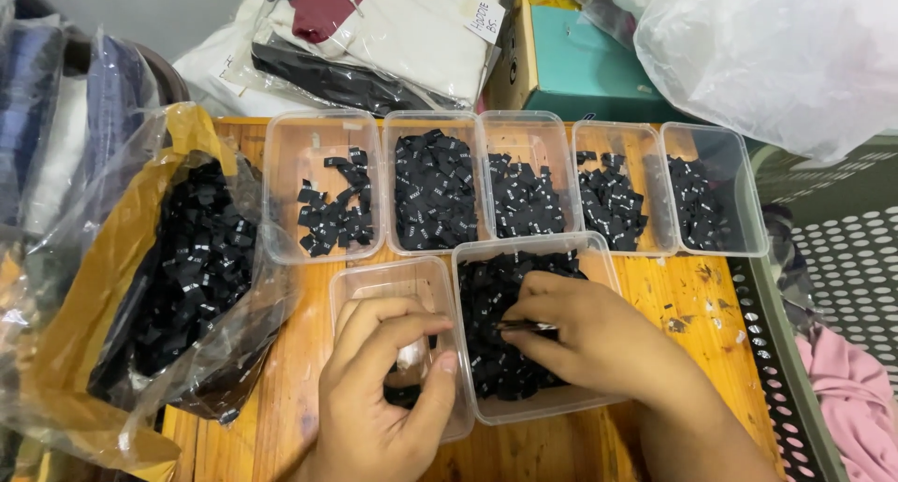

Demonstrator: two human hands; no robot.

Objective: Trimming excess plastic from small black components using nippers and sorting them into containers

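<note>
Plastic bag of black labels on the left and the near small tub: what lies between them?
In the head view, only a strip of bare wooden table lies between the plastic bag and the near small tub, where the left hand works.

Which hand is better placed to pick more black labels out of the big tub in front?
The right hand: it rests inside the big tub on the black labels, fingers pinching some. The left hand is over the smaller tub.

On the wooden bench (299, 379), five clear tubs (323, 184) of small black labels (435, 190) stand in a row. Nearer, the left hand (388, 388) curls over a nearly empty tub (374, 285), while the right hand (585, 337) pinches labels in a fuller tub (599, 257). A plastic bag (140, 285) of labels lies left.
</note>
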